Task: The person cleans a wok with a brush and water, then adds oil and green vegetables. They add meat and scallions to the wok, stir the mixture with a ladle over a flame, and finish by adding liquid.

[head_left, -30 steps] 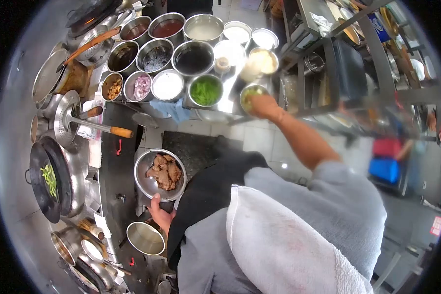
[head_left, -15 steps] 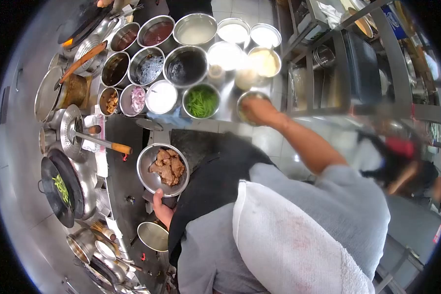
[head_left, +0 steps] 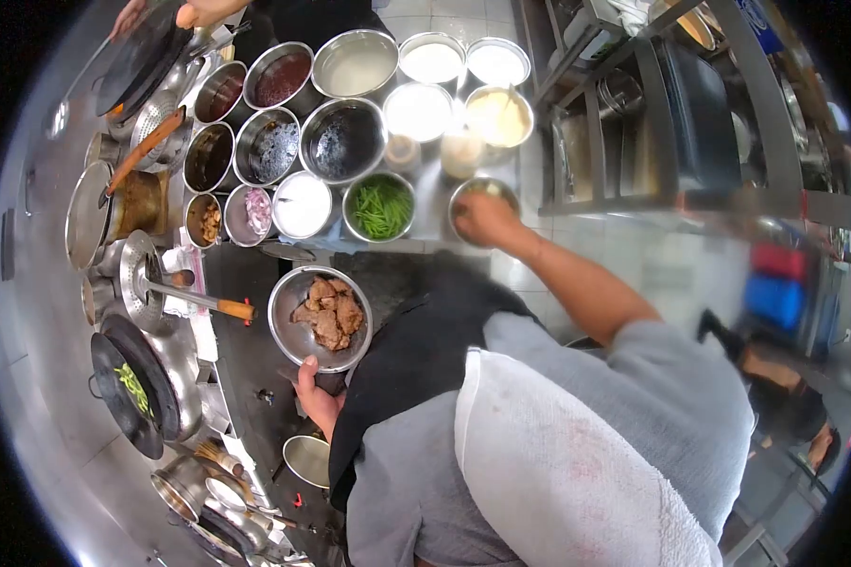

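My left hand (head_left: 318, 397) grips the rim of a steel bowl (head_left: 286, 350), its thumb showing over the edge. Browned meat pieces (head_left: 330, 312) lie in the bowl. My right hand (head_left: 487, 219) reaches down into a small steel container (head_left: 512, 194) with some pale bits showing inside; its fingertips are hidden there. Beside that container stands another, holding green cut vegetables (head_left: 380, 208). A tub of white contents (head_left: 302, 204) and one of sliced pink-purple onion (head_left: 257, 209) follow to the left.
Several containers of sauces stand behind, including a dark liquid (head_left: 342, 140) and a yellow one (head_left: 497, 117). At the left a wok (head_left: 128, 392) contains green vegetables. A wooden-handled strainer (head_left: 142, 283) juts over the counter. Another person's hand (head_left: 130, 17) is at the upper left; someone bends at the right.
The view has shifted slightly. My right hand remains in the small container and my left still holds the bowl. Another person's hand now shows at the upper left.
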{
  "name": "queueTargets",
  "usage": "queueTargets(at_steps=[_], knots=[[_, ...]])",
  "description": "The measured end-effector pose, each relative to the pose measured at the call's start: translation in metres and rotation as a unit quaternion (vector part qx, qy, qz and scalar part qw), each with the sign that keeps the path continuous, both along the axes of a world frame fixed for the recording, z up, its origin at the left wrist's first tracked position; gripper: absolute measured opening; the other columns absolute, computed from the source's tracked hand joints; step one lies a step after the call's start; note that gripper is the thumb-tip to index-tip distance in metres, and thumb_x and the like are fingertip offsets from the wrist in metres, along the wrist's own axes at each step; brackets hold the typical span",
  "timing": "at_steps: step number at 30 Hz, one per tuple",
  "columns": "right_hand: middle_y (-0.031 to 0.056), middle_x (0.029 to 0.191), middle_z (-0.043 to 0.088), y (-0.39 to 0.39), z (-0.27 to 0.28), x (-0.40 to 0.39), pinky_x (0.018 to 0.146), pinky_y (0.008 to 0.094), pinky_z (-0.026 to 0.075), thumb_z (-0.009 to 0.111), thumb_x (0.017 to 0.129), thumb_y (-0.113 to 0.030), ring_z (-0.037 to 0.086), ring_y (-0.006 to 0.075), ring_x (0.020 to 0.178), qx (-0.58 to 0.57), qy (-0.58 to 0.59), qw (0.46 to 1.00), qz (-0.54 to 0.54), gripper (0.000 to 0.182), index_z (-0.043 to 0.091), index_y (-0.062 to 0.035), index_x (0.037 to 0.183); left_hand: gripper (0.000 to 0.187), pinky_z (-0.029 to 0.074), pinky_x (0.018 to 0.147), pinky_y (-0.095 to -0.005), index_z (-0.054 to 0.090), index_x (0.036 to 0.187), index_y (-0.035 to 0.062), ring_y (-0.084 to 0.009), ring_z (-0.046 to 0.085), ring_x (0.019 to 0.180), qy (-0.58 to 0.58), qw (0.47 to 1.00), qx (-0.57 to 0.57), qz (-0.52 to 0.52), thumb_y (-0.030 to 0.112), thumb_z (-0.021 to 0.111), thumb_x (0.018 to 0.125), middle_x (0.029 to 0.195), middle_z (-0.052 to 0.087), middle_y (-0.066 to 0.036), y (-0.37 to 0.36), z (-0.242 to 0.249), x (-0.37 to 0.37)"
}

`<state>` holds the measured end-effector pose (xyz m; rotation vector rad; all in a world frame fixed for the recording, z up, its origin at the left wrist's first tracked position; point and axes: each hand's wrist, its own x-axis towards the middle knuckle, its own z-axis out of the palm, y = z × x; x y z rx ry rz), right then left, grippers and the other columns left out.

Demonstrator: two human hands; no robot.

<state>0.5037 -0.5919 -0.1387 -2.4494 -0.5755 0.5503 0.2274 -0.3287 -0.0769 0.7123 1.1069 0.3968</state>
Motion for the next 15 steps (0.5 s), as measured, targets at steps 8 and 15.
queueTargets(at_steps=[8,15], knots=[[0.0214,0.09,0.065,-0.004,-0.003,0.011,0.077,0.0469,0.049,0.058,0.075,-0.013,0.062,0.0402,0.088,0.042,0.015,0.998,0.042,0.02,0.061,-0.0012,0.091,0.051,0.052,0.086,-0.0395,0.048,0.124,-0.0029,-0.0266,0.063,0.099,0.041,0.998,0.029,0.028,0.014,0.063,0.078,0.113,0.06,-0.013,-0.003,0.004,0.0],[0.0218,0.096,0.065,-0.004,-0.006,0.014,0.081,0.0444,0.049,0.059,0.075,-0.015,0.063,0.0387,0.093,-0.013,0.047,0.998,0.043,0.026,0.063,-0.0016,0.097,0.053,0.052,0.086,-0.0402,0.046,0.125,-0.0036,-0.027,0.063,0.098,-0.018,0.999,0.006,0.032,0.014,0.063,0.079,0.114,0.059,-0.016,-0.006,-0.013,-0.011]])
